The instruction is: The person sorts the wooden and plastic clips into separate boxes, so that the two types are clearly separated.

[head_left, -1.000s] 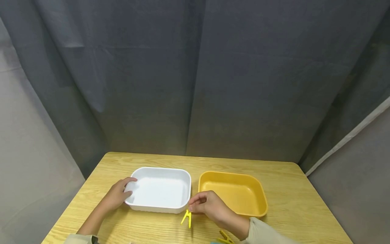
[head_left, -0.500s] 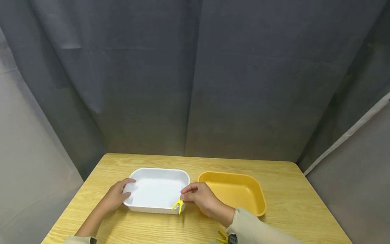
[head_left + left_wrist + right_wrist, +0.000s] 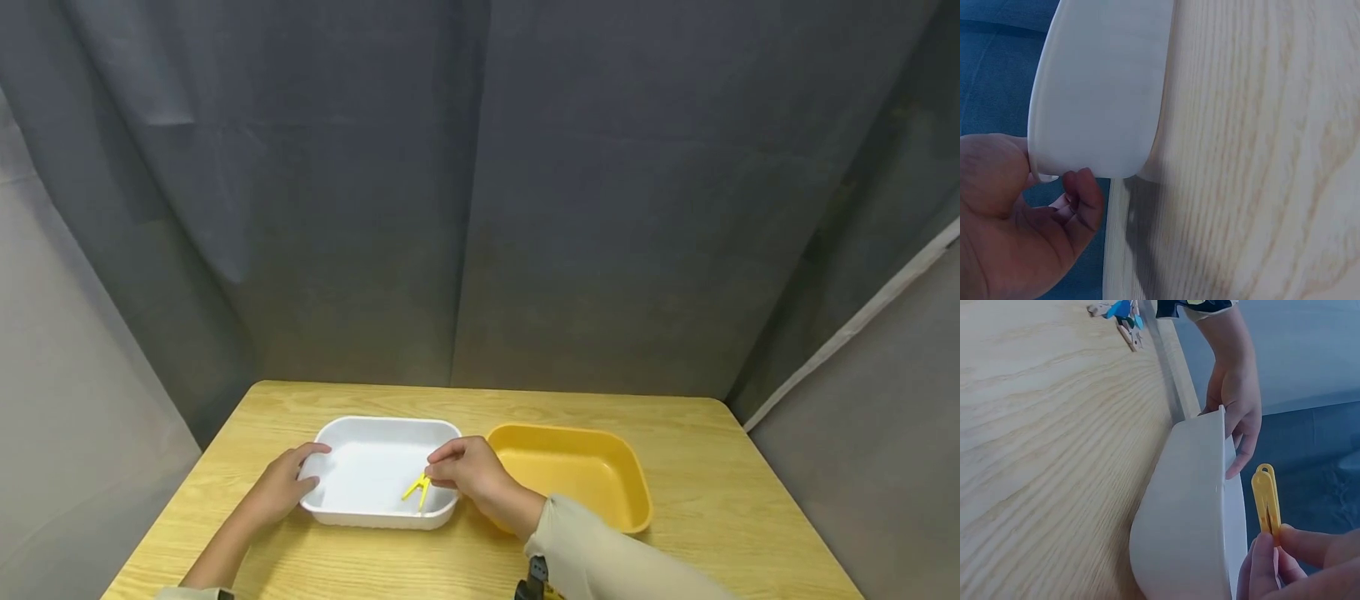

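Observation:
A white plastic tub (image 3: 360, 518) sits on the left part of the table. My left hand (image 3: 276, 492) grips its left end, thumb and fingers on either side of the rim; the left wrist view shows the curled fingers (image 3: 1085, 200) against the tub's wall. Between thumb and fingertips, my right hand (image 3: 480, 479) pinches a yellow clothespin (image 3: 1266, 497). That clothespin hangs with its two legs downward over the right front part of the white tub. An orange-yellow tub (image 3: 637, 492) stands just to the right, partly hidden behind my right hand and forearm.
Several small clothespins in blue, wood and other colours (image 3: 1124, 319) lie on the wooden table (image 3: 720, 483), in the right wrist view. Something yellow (image 3: 552, 593) peeks out under the right cuff. Grey curtains (image 3: 345, 217) close off the back and sides.
My right hand has moved left and away from me, carrying the yellow clothespin from in front of the white tub to over it. The left hand keeps its grip on the rim.

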`<act>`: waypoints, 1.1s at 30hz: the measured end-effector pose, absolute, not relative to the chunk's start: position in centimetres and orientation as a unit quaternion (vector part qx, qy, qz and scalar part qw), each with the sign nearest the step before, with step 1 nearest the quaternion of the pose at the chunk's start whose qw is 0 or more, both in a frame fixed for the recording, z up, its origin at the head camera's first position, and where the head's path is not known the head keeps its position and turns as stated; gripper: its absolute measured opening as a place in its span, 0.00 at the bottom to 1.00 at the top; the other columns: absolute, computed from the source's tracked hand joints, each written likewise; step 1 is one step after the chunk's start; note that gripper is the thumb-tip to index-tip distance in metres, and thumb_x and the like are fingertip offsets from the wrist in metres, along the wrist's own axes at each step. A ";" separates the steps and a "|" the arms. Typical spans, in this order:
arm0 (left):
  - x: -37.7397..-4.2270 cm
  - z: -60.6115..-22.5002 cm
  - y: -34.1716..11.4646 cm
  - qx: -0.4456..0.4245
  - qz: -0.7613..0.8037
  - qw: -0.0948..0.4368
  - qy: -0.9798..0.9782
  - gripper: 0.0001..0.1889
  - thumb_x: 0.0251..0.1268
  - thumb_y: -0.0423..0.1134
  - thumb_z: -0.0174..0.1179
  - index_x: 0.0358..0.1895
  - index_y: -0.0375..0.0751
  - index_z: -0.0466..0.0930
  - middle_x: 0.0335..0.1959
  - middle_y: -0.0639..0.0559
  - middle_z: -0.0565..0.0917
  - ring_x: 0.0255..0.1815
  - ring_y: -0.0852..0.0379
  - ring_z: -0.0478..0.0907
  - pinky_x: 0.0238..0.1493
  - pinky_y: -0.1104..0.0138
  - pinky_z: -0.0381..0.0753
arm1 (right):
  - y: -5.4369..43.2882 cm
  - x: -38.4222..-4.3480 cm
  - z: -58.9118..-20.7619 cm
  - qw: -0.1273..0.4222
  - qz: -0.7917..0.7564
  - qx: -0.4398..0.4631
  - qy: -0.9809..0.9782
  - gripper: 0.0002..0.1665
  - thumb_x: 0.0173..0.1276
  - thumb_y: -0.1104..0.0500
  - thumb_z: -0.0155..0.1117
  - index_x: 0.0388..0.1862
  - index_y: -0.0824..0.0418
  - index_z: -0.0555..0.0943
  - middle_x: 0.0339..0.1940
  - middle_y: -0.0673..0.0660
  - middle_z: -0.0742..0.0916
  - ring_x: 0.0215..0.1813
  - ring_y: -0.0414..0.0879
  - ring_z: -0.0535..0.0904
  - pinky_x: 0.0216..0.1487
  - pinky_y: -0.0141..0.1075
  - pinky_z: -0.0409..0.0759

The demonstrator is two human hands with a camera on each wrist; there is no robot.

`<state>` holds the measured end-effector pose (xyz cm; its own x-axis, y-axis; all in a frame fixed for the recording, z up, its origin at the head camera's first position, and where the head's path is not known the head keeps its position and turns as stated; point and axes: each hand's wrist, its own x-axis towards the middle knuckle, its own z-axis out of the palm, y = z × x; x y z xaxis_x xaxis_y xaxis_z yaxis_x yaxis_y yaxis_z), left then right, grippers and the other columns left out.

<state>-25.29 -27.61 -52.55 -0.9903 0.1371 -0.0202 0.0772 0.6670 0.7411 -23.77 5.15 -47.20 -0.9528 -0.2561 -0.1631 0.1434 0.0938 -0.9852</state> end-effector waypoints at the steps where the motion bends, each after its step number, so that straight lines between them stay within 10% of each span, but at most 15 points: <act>1: -25.3 -52.6 -27.6 0.053 0.410 0.042 0.910 0.25 0.68 0.23 0.59 0.68 0.35 0.73 0.65 0.26 0.73 0.43 0.47 0.80 0.32 0.62 0.83 | 4.9 -23.9 -47.3 0.143 -0.669 -0.038 0.729 0.11 0.64 0.72 0.71 0.44 0.77 0.83 0.37 0.61 0.86 0.38 0.46 0.86 0.46 0.41 0.87; 33: -25.9 -52.4 -27.4 0.060 0.371 0.032 0.926 0.25 0.69 0.25 0.59 0.68 0.35 0.73 0.68 0.24 0.71 0.66 0.27 0.73 0.57 0.46 0.81 | 0.3 -26.7 -48.7 0.093 -0.637 0.027 0.765 0.06 0.58 0.75 0.74 0.34 0.72 0.86 0.31 0.59 0.87 0.30 0.45 0.87 0.35 0.38 0.87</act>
<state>-25.93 -27.37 -52.36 -0.9908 0.1346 -0.0149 0.0871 0.7181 0.6905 -26.69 0.26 -48.75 -0.9812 -0.0774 -0.1770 0.1600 0.1873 -0.9692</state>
